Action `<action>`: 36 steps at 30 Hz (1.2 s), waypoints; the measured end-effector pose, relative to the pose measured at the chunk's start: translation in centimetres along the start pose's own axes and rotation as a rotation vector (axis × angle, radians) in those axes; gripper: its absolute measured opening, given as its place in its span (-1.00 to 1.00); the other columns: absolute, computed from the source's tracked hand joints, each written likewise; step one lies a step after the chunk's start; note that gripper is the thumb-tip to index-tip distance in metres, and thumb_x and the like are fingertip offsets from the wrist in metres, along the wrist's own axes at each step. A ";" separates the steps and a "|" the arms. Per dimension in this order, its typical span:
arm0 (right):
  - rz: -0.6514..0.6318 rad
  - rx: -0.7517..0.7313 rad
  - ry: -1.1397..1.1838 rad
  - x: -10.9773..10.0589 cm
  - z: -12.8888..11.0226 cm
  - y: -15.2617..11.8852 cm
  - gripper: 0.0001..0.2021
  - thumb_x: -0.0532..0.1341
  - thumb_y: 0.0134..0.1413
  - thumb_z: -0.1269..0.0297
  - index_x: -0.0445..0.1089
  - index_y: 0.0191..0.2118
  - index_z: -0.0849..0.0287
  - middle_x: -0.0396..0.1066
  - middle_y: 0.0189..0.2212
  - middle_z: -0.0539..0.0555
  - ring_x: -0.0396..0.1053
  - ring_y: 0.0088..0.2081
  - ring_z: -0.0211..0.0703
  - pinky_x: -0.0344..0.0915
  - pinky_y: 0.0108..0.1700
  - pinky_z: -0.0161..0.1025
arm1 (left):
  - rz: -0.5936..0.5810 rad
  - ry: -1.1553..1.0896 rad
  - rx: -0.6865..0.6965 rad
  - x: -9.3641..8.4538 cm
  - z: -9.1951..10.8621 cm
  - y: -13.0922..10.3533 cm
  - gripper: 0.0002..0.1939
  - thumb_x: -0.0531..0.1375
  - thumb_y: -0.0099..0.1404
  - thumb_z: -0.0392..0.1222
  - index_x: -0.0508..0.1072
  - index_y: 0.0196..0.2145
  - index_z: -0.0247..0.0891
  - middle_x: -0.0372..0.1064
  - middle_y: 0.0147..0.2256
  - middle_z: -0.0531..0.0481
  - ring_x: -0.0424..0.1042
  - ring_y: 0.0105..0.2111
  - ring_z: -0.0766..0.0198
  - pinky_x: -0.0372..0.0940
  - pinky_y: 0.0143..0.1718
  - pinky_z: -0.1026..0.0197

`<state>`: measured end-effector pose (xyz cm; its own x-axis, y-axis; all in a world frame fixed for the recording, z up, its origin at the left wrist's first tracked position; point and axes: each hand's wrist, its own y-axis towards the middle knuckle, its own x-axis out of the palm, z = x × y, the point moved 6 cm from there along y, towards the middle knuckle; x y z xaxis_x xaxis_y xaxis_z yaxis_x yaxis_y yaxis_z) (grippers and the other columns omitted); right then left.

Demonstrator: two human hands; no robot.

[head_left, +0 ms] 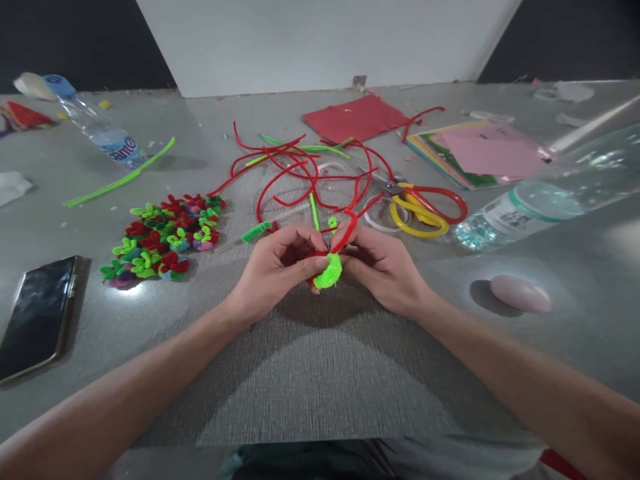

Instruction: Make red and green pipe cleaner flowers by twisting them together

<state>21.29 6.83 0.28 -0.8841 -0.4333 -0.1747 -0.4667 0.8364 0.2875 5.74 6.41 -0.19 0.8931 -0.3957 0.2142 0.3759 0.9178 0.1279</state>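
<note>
Both hands meet above the near middle of the table, around a bright green fuzzy piece (329, 272) made of coiled pipe cleaner. My left hand (280, 263) pinches it from the left, thumb pressed on its edge. From the right, my right hand (383, 267) closes on a red pipe cleaner (346, 233) that rises from the green piece. More red fuzz shows beneath the left thumb. The fingertips behind the piece are partly hidden. Just beyond the left fingers lies a small green pipe-cleaner coil (256, 231).
Loose red pipe cleaners (290, 177) tangle behind the hands. Scissors (420, 208) and a large bottle (530, 207) lie to the right, near a computer-mouse-like pink oval (521, 293). At left are small pipe-cleaner figures (163, 237), a phone (40, 317) and a water bottle (97, 123).
</note>
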 end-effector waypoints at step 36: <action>0.018 0.159 0.010 -0.4 0.1 0.6 -0.89 0.23 0.36 0.23 0.43 -0.21 0.12 0.43 -0.34 0.00 0.37 -0.35 -0.21 0.35 -0.28 -0.25 | 0.194 0.380 0.171 -1.1 1.5 -0.4 -0.93 0.37 0.34 -0.27 0.54 -0.26 -0.22 0.52 -0.25 -0.01 0.51 -0.25 0.27 0.46 -0.18 0.22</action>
<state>21.34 7.53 0.41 -0.8930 -0.4201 -0.1615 -0.4419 0.8864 0.1379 4.24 6.46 1.01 0.9822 -0.1477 -0.1160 0.1754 0.9421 0.2857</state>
